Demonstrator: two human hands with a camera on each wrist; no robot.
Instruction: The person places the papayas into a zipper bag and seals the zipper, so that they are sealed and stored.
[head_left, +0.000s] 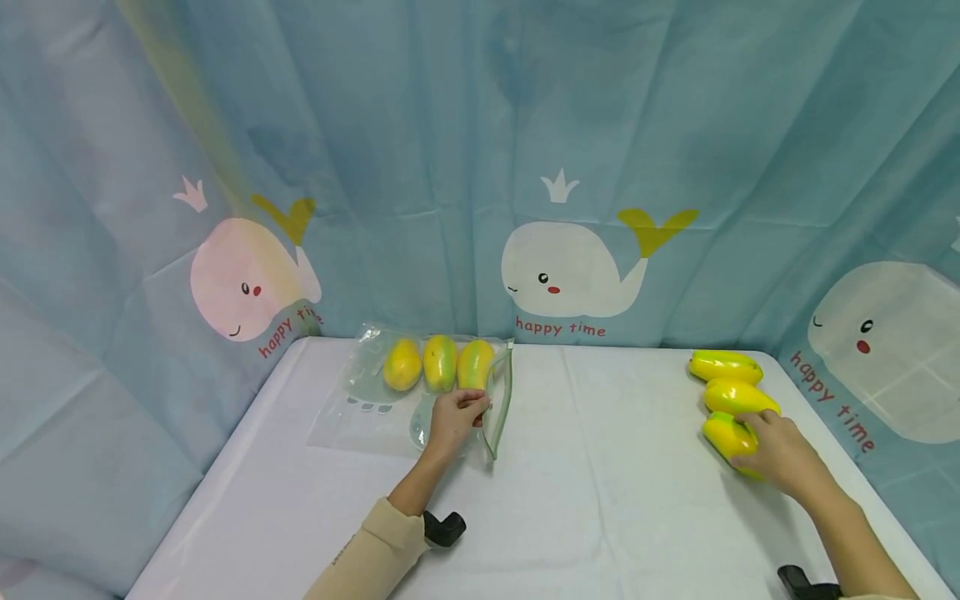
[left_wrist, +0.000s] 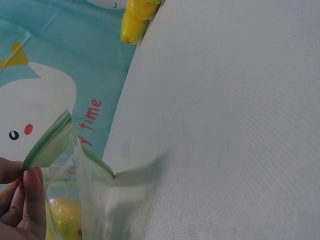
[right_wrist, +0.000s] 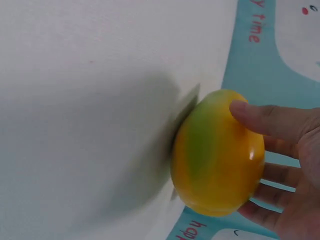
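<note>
My left hand [head_left: 453, 421] pinches the green-edged mouth of a clear zip bag [head_left: 337, 421] between thumb and fingers, so the opening stands apart. Three yellow papayas [head_left: 440, 363] lie inside the bag; in the left wrist view, one papaya [left_wrist: 65, 218] shows through the plastic. Over on the right side of the table, my right hand [head_left: 783, 450] grips a yellow-green papaya [head_left: 726, 435], the nearest in a row. The right wrist view shows the thumb on top of this papaya [right_wrist: 215, 160] and the fingers along its far side, partly hidden.
Just behind the gripped papaya lie two more, a middle papaya [head_left: 738, 396] and a far papaya [head_left: 724, 367]. The white table [head_left: 600, 500] ends at the back against a blue curtain [head_left: 420, 167] printed with whales, which also runs along both sides.
</note>
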